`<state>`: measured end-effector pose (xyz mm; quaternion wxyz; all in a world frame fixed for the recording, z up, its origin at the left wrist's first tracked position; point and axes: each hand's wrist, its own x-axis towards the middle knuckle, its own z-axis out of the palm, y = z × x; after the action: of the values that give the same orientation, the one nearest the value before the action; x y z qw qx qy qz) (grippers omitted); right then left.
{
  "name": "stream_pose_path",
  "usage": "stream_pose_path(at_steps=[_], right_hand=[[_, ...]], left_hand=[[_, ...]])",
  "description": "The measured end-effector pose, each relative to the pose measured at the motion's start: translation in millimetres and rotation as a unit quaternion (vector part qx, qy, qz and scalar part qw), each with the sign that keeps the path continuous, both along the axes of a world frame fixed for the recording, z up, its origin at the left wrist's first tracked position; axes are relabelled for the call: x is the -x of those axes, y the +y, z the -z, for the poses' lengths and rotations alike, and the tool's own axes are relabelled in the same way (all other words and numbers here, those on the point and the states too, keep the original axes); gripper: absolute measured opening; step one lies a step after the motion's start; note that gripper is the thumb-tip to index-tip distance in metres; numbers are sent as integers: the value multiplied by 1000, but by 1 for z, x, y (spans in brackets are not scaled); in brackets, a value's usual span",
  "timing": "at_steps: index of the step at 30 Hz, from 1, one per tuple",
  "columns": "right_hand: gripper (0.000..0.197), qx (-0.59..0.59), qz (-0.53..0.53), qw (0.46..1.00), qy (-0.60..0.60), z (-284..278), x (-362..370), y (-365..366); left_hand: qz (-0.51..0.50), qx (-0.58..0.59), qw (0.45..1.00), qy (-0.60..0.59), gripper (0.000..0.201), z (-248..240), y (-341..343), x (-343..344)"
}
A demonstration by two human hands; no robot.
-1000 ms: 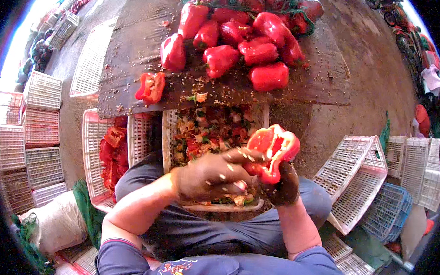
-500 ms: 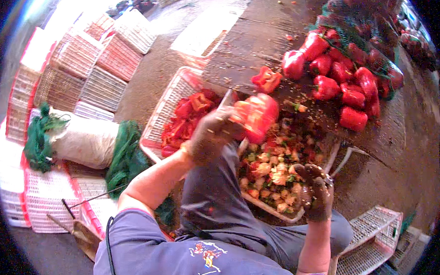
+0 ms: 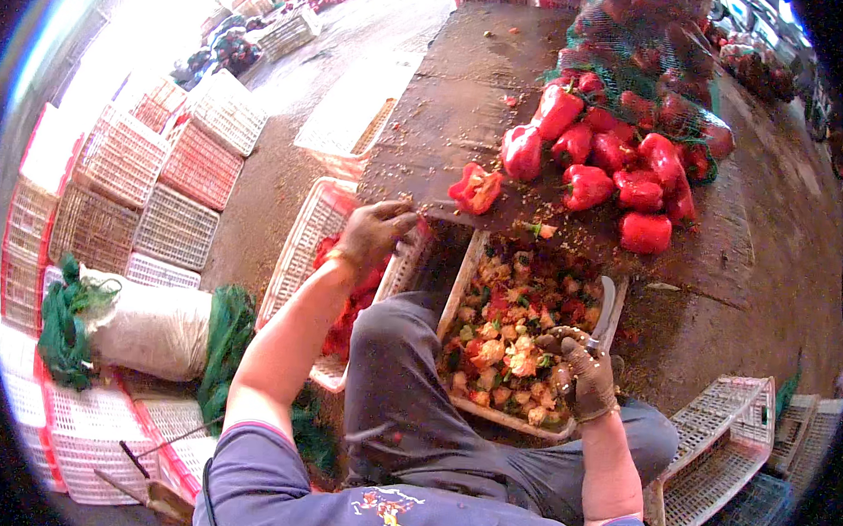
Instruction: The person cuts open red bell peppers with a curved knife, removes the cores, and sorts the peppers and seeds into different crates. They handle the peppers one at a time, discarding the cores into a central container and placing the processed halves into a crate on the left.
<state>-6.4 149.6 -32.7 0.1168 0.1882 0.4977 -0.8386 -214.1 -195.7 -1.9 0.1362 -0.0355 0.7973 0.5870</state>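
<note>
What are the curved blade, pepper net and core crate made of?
Curved blade: probably metal, smooth; pale with a sheen. Pepper net: likely plastic; thin green mesh, exact fibre unclear. Core crate: looks like moulded plastic, dull; pale, rounded corners.

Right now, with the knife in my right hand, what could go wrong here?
The curved blade of the knife is exposed in your right hand, so it could nick your left hand if the two come together. The cut pepper lies near the close edge of the dark work surface and might get knocked off. Whole peppers lie loose beside the green net bag, so a bump might set one rolling.
</note>
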Motion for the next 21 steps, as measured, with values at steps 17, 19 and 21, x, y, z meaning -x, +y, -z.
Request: stream_pose_path(at_steps=[17, 19, 21], right_hand=[[33, -196, -90, 976, -33, 13, 4, -1], [31, -256, -164, 952, -28, 8, 4, 3], [31, -248, -126, 961, 0, 21, -3, 5]], left_hand=[[195, 487, 832, 180, 41, 79, 182, 89], [132, 469, 812, 321, 46, 99, 166, 73], [164, 484, 796, 324, 46, 88, 175, 59]])
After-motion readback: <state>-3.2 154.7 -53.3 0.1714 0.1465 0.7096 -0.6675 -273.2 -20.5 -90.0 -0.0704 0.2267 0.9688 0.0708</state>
